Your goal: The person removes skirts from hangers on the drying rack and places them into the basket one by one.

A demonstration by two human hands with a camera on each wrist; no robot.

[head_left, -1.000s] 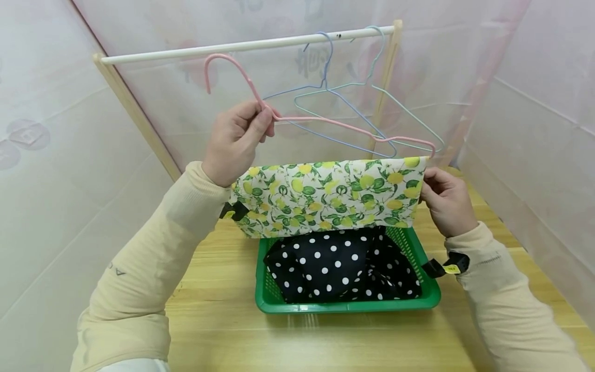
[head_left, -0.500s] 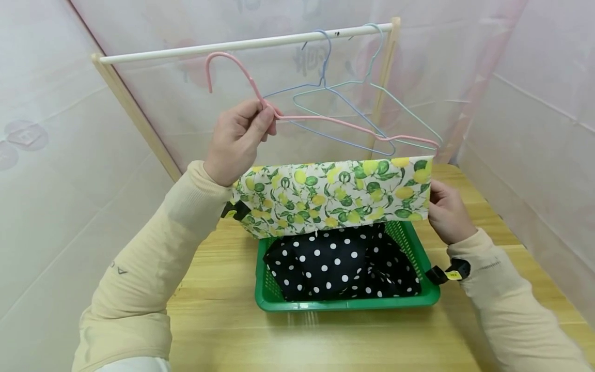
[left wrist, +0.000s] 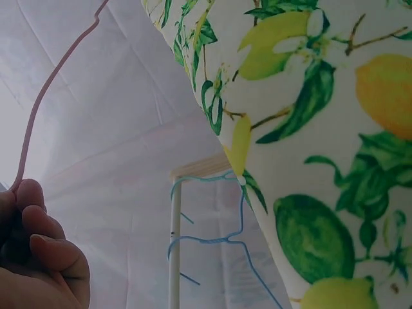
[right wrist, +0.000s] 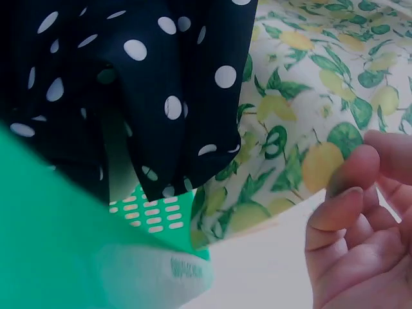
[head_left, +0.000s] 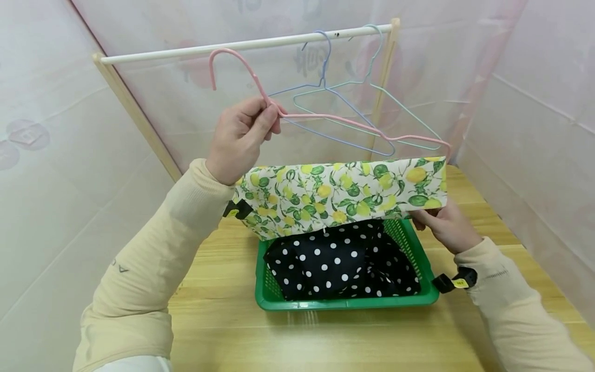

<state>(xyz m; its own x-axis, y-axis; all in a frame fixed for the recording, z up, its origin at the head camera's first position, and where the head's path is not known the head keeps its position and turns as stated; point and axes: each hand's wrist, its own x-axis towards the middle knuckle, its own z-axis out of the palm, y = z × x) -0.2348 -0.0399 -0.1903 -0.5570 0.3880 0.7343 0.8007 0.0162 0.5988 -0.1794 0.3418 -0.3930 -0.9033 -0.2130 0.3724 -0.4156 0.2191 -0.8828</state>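
My left hand point(head_left: 239, 142) pinches a pink hanger point(head_left: 341, 121) at the base of its hook. From the hanger's lower bar hangs a white cloth point(head_left: 334, 194) printed with lemons and green leaves, folded over along its top edge. Part of its left end is hidden behind the left hand. At the cloth's lower right edge, my right hand point(head_left: 451, 227) has its thumb and fingers curled at the fabric, partly behind it. In the right wrist view the fingertips point(right wrist: 360, 164) meet the lemon-print cloth point(right wrist: 296, 116). Below it, black polka-dot fabric point(head_left: 325, 263) lies in a green basket point(head_left: 348, 304).
A rack with a white rod point(head_left: 186, 50) and wooden posts stands behind. A blue hanger point(head_left: 325, 67) and a mint-green hanger point(head_left: 404, 106) hang from its right half. The wooden table point(head_left: 223, 330) carries the basket. Pale sheets point(head_left: 534, 129) enclose the back and sides.
The hanger and cloth have shifted slightly right, and the cloth's right end has spread further along the bar. My right hand has moved from the cloth's side edge down to its lower edge.
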